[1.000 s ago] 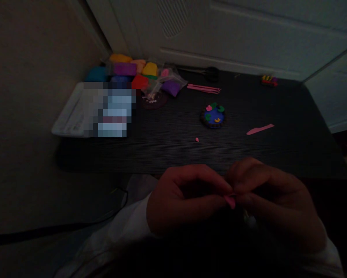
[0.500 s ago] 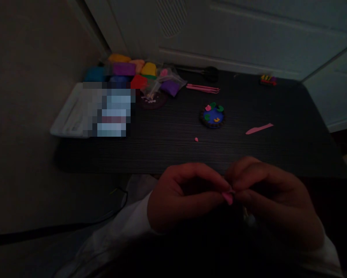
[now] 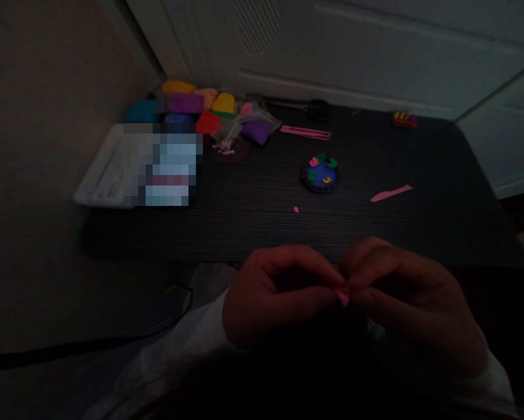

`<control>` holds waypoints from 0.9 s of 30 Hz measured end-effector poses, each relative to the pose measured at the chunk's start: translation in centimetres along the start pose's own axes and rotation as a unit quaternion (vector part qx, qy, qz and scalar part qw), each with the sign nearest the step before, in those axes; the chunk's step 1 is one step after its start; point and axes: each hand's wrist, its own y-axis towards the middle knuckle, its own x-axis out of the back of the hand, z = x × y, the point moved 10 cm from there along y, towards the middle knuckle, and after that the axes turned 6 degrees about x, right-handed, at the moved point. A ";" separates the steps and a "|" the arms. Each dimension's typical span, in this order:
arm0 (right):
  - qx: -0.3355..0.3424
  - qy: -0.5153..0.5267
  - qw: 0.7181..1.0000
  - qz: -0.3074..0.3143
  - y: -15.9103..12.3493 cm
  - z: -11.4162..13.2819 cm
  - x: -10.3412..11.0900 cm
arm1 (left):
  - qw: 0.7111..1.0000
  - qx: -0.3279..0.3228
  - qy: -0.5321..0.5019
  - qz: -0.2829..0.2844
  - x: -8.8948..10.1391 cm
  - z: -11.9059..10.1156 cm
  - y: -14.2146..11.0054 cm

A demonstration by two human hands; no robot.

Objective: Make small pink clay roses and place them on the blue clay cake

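Observation:
My left hand [image 3: 275, 297] pinches a small piece of pink modelling clay [image 3: 342, 296] between thumb and forefinger, just off the table's front edge. Against its other side, the thumb and fingers of my right hand [image 3: 413, 297] are closed on the same piece. It tapers downward; the fingertips hide its upper part. Beyond my hands lies a tiny pink clay drop [image 3: 296, 209]. Farther back sits a round clay pond [image 3: 321, 175] with a brown rim, blue middle, green pads, a pink flower and yellow bits.
A pink clay knife [image 3: 391, 193] lies at right, pink modelling tools [image 3: 306, 133] behind the pond. Bags of coloured clay [image 3: 185, 104] are heaped at back left, near a white tray [image 3: 108, 169] and a blurred-out screen [image 3: 170, 175]. A colourful clay figure [image 3: 404, 120] stands at back right.
My right fingertips have shifted slightly left, closer to my left ones. The pink clay piece between them shows a little less. Objects on the table keep their places.

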 end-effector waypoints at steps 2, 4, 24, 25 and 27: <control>-0.003 0.002 1.000 0.002 0.0 -0.1 0.0 | 1.000 0.006 -0.020 0.001 0.0 0.1 0.1; -0.004 0.005 1.000 -0.001 0.0 -0.2 0.1 | 0.998 0.016 -0.061 0.007 0.0 0.5 0.3; 0.063 -0.061 0.994 -0.068 0.8 -0.7 1.3 | 0.930 0.150 -0.334 0.035 -1.0 5.0 1.5; 0.065 -0.058 0.994 -0.068 0.8 -0.8 1.3 | 0.930 0.149 -0.333 0.034 -1.0 5.1 1.5; 0.069 -0.054 0.994 -0.068 0.8 -0.8 1.3 | 0.933 0.149 -0.326 0.030 -0.9 5.1 1.5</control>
